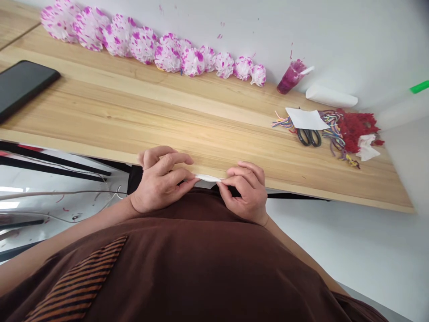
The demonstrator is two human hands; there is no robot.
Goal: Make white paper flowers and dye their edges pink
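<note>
A narrow strip of folded white paper (208,178) is stretched between my two hands, just over the front edge of the table. My left hand (163,179) pinches its left end between thumb and forefinger, the other fingers raised and loosely curled. At the right end, my right hand (246,190) pinches the strip the same way. The paper looks thin and slightly bowed; whether it has several layers I cannot tell. Both hands are close to my brown shirt.
Several white and magenta paper pompoms (144,44) line the wall. Farther right stand a cup of magenta liquid (291,77), a white roll (331,96), black-handled scissors (309,137) under a white sheet (306,118), coloured strings and red scraps (357,129). A phone (27,85) lies left.
</note>
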